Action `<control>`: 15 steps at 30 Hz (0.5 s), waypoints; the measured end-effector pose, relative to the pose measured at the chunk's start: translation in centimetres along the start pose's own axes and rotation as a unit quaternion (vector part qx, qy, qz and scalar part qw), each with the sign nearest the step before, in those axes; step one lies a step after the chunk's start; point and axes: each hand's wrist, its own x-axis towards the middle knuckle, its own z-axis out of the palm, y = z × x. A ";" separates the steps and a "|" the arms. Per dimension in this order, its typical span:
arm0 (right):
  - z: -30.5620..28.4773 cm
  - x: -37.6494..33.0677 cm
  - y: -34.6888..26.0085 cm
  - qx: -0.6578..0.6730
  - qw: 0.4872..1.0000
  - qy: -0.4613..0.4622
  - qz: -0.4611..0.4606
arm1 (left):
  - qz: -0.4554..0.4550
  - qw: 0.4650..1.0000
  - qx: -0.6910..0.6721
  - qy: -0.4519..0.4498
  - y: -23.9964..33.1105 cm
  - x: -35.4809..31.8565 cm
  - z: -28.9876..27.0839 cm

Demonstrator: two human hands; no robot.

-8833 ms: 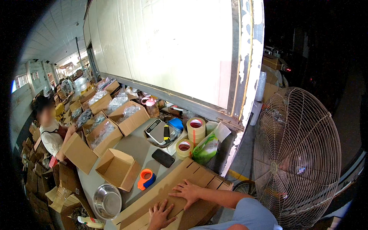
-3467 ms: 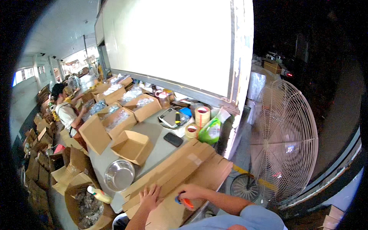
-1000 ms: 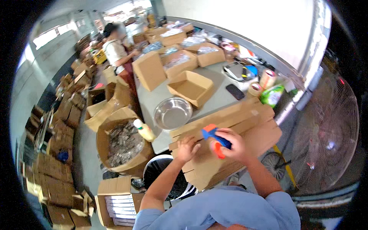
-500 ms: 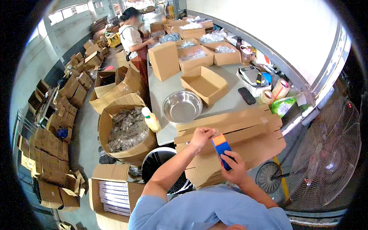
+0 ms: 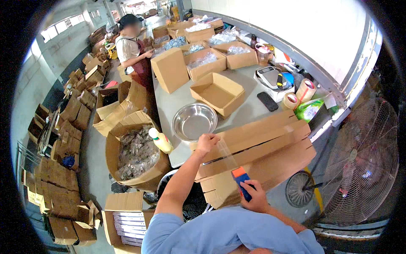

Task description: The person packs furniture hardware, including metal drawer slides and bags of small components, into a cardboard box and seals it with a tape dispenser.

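Observation:
A long cardboard box (image 5: 270,146) lies across the near end of the table, a dark gap running between its flaps. At its far left part, my left hand (image 5: 206,144) is closed, fingertips pinching the end of a strip of clear tape (image 5: 228,155). The strip stretches across the flaps toward a blue tape dispenser (image 5: 242,179) with an orange end. My right hand (image 5: 255,197) is wrapped round the dispenser, low over the near side of the box. Just beyond my left hand stands a shiny metal bowl (image 5: 194,122).
An open carton (image 5: 217,94) and a black phone (image 5: 267,101) lie farther back. At left, a yellow bottle (image 5: 161,141) stands by a carton of plastic-wrapped pieces (image 5: 137,150). A large fan (image 5: 359,163) stands right. Another person (image 5: 133,53) works beyond the table's left side.
My hands have moved apart: the left hand went left and outward, the dispenser came nearer my body. A longer tape strip now spans between them. The box's flaps sit closer together.

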 end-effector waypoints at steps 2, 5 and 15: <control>0.4 0.3 -0.2 -0.005 1.000 -0.005 -0.020 | 0.025 0.999 -0.008 -0.038 -2.2 1.0 -0.1; -0.2 0.0 -0.6 -0.010 0.999 -0.038 -0.015 | -0.032 0.994 0.058 -0.088 -3.6 1.0 1.2; -0.3 -0.2 0.1 -0.019 0.999 -0.032 -0.014 | 0.013 0.973 0.228 -0.044 -2.5 0.4 1.0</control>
